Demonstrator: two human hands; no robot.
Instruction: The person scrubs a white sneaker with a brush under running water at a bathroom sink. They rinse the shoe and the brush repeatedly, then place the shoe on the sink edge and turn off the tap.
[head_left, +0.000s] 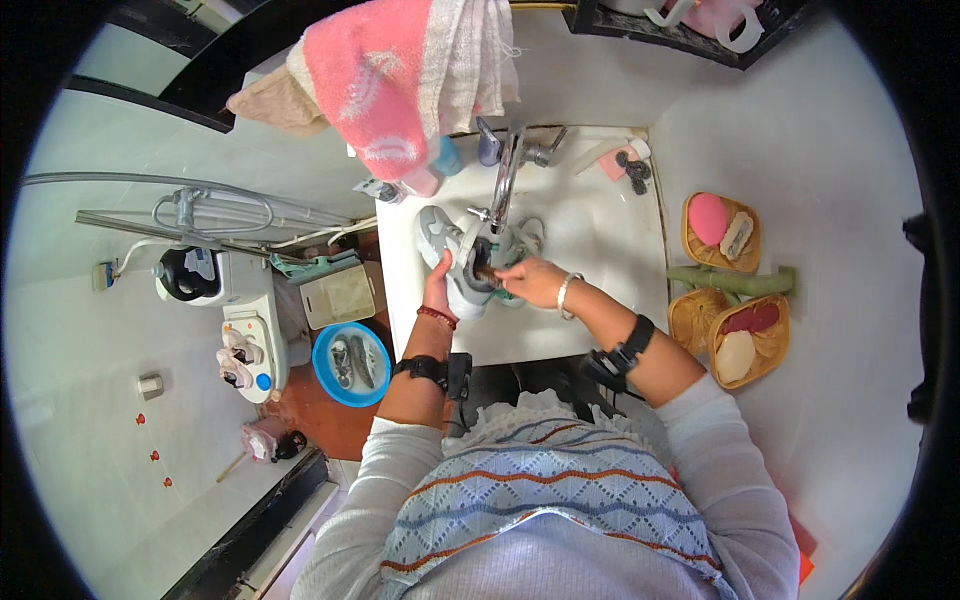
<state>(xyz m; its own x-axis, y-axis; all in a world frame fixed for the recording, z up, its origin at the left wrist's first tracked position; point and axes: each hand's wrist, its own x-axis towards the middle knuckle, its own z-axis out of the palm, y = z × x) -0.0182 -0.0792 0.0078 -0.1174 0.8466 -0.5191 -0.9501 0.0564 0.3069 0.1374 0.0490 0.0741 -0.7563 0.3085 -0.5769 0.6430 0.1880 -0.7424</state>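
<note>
My left hand (441, 283) grips a grey and white sneaker (465, 300) by its side, over the white washbasin (600, 322). At the shoe's opening, my right hand (534, 282) holds a small brush (487, 274) with brown bristles; its handle is mostly hidden by my fingers. A second pale shoe (532, 231) lies in the basin behind my right hand, partly covered by the tap and the first shoe. The chrome tap (508, 176) reaches out just above both shoes.
A pink and white towel (375, 82) hangs at the upper left of the basin. On the floor at left stands a blue basin (319, 375) with a pair of shoes in it. Soap dishes (754, 262) are mounted on the right wall. Bottles, including a blue one (448, 157), line the basin's back edge.
</note>
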